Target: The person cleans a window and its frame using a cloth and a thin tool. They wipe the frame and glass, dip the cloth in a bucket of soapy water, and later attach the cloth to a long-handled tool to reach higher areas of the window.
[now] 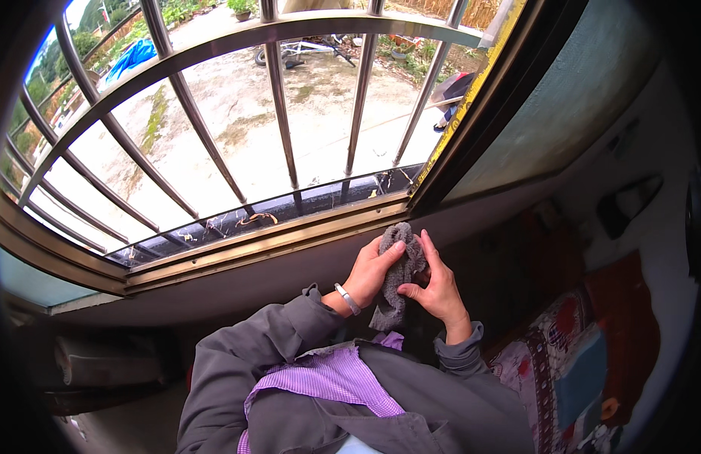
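A bunched grey cloth [397, 278] hangs between my two hands, in front of my chest and just below the window sill. My left hand [368, 278] grips it from the left, thumb laid across its upper part. On that wrist is a silver bangle [347, 299]. My right hand [442, 289] holds the cloth's right side, thumb touching its front; some of those fingers are hidden behind it. The lower end of the cloth dangles free. Beyond my hands runs the bronze-coloured metal window frame [271, 239] with its sliding track.
Curved metal security bars [279, 113] span the window opening. Debris lies on the dark outer ledge [328, 196]. A frosted glass pane [532, 119] stands at the right. Patterned bedding [532, 369] lies lower right. Outside, a bicycle [305, 51] rests on concrete, and a person [450, 96] is partly visible.
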The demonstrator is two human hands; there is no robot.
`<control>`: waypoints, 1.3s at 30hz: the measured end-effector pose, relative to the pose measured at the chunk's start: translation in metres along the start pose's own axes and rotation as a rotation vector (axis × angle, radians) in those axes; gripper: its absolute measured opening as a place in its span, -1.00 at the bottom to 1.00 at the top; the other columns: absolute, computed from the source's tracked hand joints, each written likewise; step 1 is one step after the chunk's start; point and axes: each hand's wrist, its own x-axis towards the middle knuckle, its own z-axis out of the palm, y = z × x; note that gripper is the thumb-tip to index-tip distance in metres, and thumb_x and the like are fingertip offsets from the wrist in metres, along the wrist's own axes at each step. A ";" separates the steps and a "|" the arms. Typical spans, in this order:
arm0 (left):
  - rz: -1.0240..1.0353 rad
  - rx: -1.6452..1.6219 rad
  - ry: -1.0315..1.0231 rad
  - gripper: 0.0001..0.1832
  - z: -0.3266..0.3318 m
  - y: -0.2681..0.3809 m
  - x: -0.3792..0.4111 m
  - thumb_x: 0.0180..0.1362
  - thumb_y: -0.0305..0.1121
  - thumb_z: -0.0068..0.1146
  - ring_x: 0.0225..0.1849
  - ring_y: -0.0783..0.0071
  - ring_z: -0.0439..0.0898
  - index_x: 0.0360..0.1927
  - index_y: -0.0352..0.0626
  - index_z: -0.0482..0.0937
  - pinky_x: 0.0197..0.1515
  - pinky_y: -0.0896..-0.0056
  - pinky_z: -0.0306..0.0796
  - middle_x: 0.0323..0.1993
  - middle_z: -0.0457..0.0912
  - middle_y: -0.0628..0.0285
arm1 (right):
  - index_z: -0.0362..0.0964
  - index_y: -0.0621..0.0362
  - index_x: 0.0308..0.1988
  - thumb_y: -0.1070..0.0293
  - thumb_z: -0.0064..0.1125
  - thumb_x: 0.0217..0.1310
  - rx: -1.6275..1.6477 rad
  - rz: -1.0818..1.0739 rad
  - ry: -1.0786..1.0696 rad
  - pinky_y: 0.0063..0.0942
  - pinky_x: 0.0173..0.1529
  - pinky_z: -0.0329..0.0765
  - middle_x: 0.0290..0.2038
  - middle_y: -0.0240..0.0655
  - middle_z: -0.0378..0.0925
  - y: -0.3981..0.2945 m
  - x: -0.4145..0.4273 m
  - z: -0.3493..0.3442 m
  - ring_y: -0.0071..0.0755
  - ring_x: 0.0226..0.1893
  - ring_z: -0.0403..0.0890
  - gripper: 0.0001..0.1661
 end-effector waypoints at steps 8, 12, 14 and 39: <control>0.732 1.294 -0.144 -0.63 0.038 0.053 0.034 0.06 -0.07 0.28 -0.58 0.30 0.53 -0.55 -0.21 0.59 -0.49 0.43 0.38 -0.63 0.52 0.20 | 0.09 0.23 0.27 0.59 0.24 -0.20 0.194 0.079 0.286 -0.42 0.11 0.43 0.02 -0.13 0.48 0.005 -0.030 -0.016 -0.32 0.02 0.52 -0.05; 0.841 1.026 0.033 -0.10 0.044 0.101 0.087 -0.21 -0.14 0.50 0.16 0.24 0.38 0.20 -0.19 0.26 0.17 0.22 0.30 0.12 0.36 0.03 | 0.13 0.37 0.22 0.62 0.14 -0.18 0.439 0.075 0.374 -0.39 0.18 0.36 0.03 -0.20 0.44 0.017 -0.050 -0.036 -0.35 0.03 0.49 -0.16; 0.870 1.104 -0.057 0.06 0.050 0.113 0.109 -0.25 -0.15 0.52 0.28 0.07 0.25 0.29 -0.25 0.11 0.29 0.18 0.17 0.23 0.24 -0.06 | 0.13 0.39 0.21 0.60 0.12 -0.18 0.433 0.069 0.383 -0.39 0.19 0.35 0.04 -0.19 0.44 0.017 -0.062 -0.044 -0.34 0.04 0.48 -0.17; 0.855 1.112 -0.043 0.21 0.067 0.119 0.143 -0.32 -0.28 0.55 0.22 0.09 0.28 0.37 -0.21 -0.07 0.30 0.27 0.18 0.15 0.30 -0.05 | 0.12 0.35 0.23 0.66 0.15 -0.19 0.301 0.208 0.438 -0.39 0.15 0.39 0.01 -0.17 0.47 0.037 -0.109 -0.049 -0.36 0.01 0.50 -0.13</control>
